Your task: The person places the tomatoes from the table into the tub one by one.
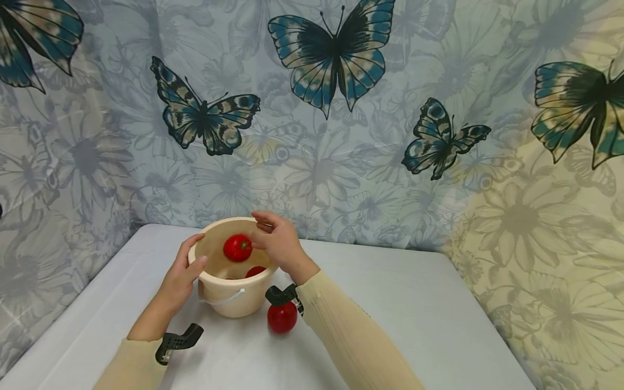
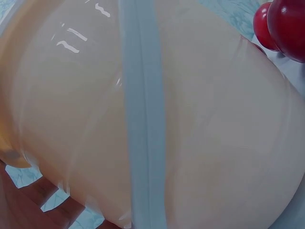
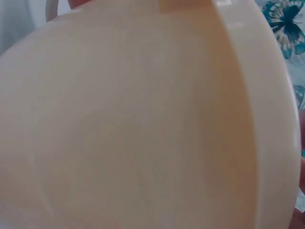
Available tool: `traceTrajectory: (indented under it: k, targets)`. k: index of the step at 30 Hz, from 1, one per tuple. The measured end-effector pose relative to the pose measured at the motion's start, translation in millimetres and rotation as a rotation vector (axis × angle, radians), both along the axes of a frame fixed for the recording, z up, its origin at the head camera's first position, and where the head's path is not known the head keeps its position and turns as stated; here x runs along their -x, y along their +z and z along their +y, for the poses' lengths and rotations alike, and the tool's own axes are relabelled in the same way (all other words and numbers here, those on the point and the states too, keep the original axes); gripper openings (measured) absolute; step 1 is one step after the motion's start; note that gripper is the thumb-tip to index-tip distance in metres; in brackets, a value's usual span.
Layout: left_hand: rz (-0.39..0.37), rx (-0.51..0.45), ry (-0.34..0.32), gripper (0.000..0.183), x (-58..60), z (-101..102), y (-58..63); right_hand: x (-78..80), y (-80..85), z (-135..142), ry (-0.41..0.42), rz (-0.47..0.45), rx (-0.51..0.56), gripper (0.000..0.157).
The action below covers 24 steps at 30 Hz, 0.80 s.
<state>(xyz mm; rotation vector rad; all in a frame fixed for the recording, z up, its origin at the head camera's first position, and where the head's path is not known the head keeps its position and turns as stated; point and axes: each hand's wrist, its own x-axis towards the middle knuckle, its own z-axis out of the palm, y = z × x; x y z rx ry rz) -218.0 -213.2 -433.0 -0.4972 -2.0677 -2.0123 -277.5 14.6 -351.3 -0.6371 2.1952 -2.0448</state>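
Observation:
A cream bucket (image 1: pixel 236 295) with a thin pale handle (image 1: pixel 229 299) stands on the table, its opening tilted toward the head camera. My left hand (image 1: pixel 177 281) grips its left rim, thumb near the inner edge; in the left wrist view, fingers (image 2: pixel 64 212) lie along the outer wall. My right hand (image 1: pixel 283 244) holds the right far rim, its thumb toward the inside. Within the bucket is a red round fruit (image 1: pixel 237 248) with a green stem, and lower down another red piece (image 1: pixel 255 271) shows partly. A glossy red ball-shaped fruit (image 1: pixel 281 318) sits outside, below my right wrist.
A white-covered table (image 1: pixel 390 309) extends right and toward the front. Behind it hangs a cloth (image 1: pixel 331 162) printed with flowers and butterflies. Black wrist cameras (image 1: pixel 180 340) are strapped over both cream sleeves (image 1: pixel 356 330).

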Motion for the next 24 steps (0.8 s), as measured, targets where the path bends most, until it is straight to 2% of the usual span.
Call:
traceTrajectory:
  k: [9, 24]
  targets:
    - [-0.015, 0.032, 0.014, 0.054, -0.8, 0.2, 0.2, -0.8, -0.7, 0.3, -0.001, 0.01, -0.019, 0.045]
    - [0.0, 0.006, 0.012, 0.053, -1.3, 1.4, 0.0, -2.9, -1.5, 2.8, 0.011, 0.023, -0.009, 0.044]
